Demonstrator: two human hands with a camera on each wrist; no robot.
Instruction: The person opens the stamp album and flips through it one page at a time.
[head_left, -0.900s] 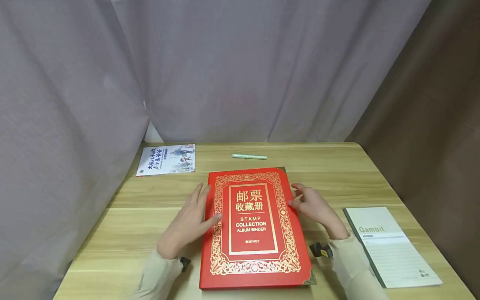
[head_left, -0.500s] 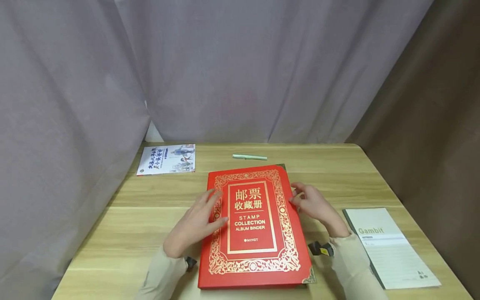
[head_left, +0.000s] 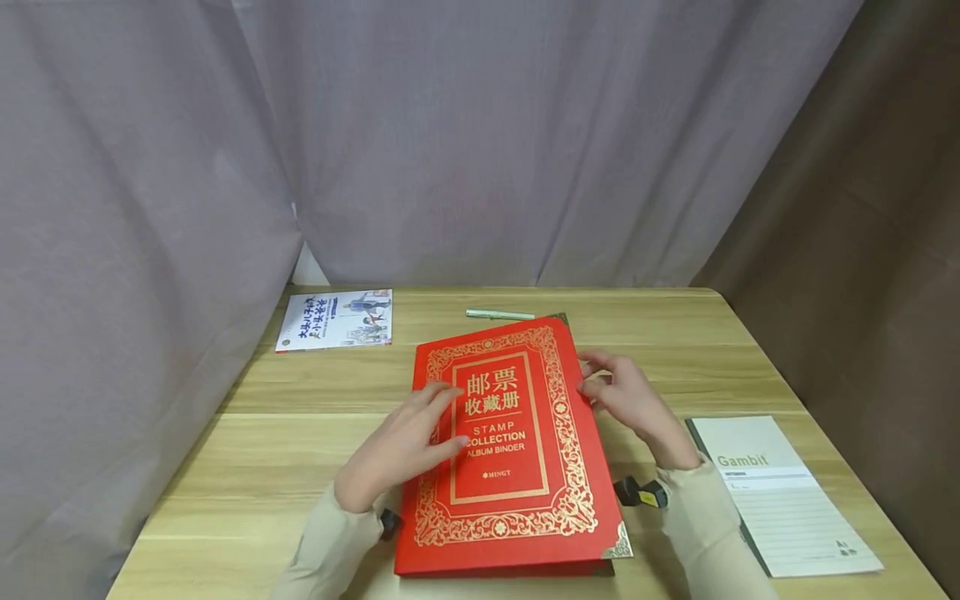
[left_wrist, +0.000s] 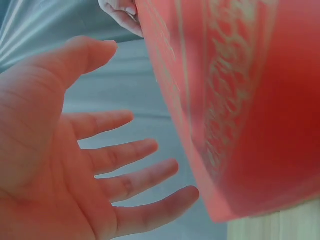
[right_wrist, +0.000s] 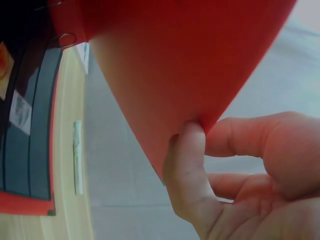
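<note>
A red stamp album (head_left: 517, 533) with gold lettering lies in the middle of the table. Its front cover (right_wrist: 185, 60) is raised along the right side. My right hand (head_left: 633, 404) pinches the cover's right edge between thumb and fingers, seen closely in the right wrist view. Under the cover, black pages (right_wrist: 25, 160) with small stamps and binder rings show. My left hand (head_left: 401, 446) hovers by the left part of the cover with fingers spread. In the left wrist view that hand (left_wrist: 55, 155) holds nothing, and a gap separates most fingers from the cover.
A pale green pen (head_left: 495, 314) lies behind the album. At the back left is a white illustrated booklet (head_left: 333, 321). A Gambit notebook (head_left: 787, 500) lies at the right of the wooden table (head_left: 247, 467). Grey curtains (head_left: 480, 142) hang behind and at the sides.
The album's cover has risen on its right side, lifted by my right hand. My left hand has moved rightward over the cover.
</note>
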